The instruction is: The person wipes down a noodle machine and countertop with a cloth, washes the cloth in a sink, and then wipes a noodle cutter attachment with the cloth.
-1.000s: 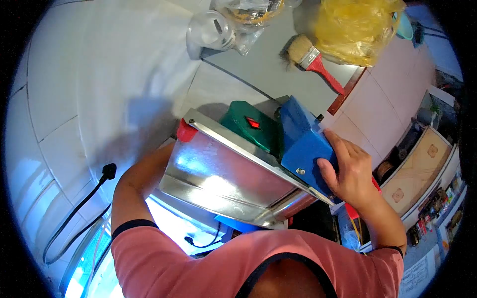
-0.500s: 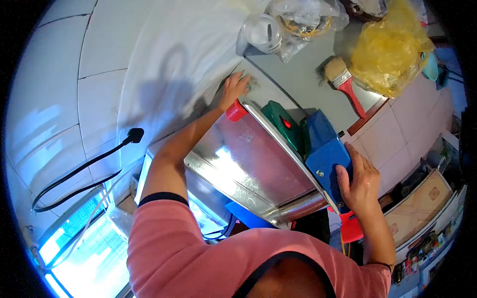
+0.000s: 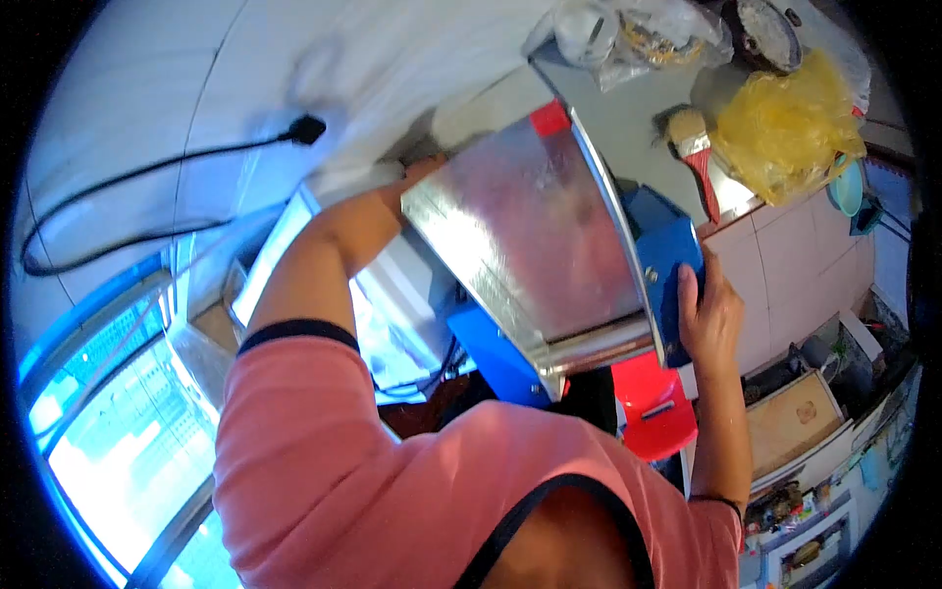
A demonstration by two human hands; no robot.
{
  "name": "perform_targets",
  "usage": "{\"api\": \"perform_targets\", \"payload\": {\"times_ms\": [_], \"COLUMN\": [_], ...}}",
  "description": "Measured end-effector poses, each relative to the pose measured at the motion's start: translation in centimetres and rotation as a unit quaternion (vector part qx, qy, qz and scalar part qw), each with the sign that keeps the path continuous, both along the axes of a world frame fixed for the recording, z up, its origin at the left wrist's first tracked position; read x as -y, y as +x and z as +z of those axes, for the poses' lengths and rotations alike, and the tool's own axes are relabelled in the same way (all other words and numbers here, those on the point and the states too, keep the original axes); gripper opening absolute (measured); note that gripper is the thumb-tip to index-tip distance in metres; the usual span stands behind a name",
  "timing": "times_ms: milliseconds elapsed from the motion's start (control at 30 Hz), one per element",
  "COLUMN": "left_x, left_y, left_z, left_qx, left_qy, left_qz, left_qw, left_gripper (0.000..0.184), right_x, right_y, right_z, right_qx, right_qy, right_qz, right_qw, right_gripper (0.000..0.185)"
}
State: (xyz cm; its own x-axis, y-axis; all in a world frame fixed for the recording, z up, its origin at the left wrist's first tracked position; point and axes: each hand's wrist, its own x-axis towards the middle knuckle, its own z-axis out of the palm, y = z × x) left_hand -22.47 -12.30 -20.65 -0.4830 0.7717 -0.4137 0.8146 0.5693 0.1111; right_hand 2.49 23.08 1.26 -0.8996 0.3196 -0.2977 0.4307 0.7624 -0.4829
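A machine with a shiny metal tray (image 3: 520, 226) and blue metal sides (image 3: 669, 285) is tilted in front of my chest. The tray has a red corner piece (image 3: 549, 119). My right hand (image 3: 714, 309) grips the blue side at the right, thumb on the near face and fingers around the outer edge. On the far left side, my left hand (image 3: 424, 169) is mostly hidden behind the tray, so its fingers do not show. Lower down, another blue part (image 3: 496, 353) of the machine shows close to my shirt.
A red-handled brush (image 3: 699, 162) lies on the grey tabletop (image 3: 628, 128), beside a yellow plastic bag (image 3: 785, 128). Clear bags and a jar (image 3: 586, 34) stand at the back. A black plug cord (image 3: 167, 162) hangs by the wall. Below is a red stool-like object (image 3: 655, 407).
The machine has come nearer my body and turned a little, covering its green part. My left hand has gone from plain view to behind the tray. My right hand keeps its grip.
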Motion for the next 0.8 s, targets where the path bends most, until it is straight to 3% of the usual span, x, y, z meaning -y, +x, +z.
{"api": "perform_targets", "payload": {"times_ms": [300, 467, 567, 667, 800], "left_x": [-3.4, -1.6, 0.0, 1.4, 3.3], "left_y": [2.6, 1.2, 0.4, -0.8, 0.1], "left_z": [1.3, 3.1, 5.0, 7.9, 18.6], "left_qx": [0.331, 0.451, 0.455, 0.392, 0.333], "left_qy": [0.032, 0.104, 0.167, 0.211, 0.223], "left_qz": [0.138, 0.289, 0.371, 0.434, 0.495], "left_qw": [0.933, 0.838, 0.792, 0.783, 0.771], "left_gripper": [0.04, 0.039, 0.039, 0.039, 0.029], "right_x": [0.9, 0.9, 0.8, 0.5, 0.4], "right_y": [0.0, 0.1, 0.4, 0.6, 0.3], "right_z": [0.3, 0.0, 0.2, -0.7, -0.4], "right_qx": [-0.005, -0.032, -0.004, -0.018, 0.016], "right_qy": [0.055, 0.071, 0.041, 0.049, 0.056], "right_qz": [-0.017, -0.008, -0.024, -0.014, -0.004], "right_qw": [0.998, 0.997, 0.999, 0.999, 0.998], "right_gripper": [0.036, 0.039, 0.04, 0.042, 0.048]}}
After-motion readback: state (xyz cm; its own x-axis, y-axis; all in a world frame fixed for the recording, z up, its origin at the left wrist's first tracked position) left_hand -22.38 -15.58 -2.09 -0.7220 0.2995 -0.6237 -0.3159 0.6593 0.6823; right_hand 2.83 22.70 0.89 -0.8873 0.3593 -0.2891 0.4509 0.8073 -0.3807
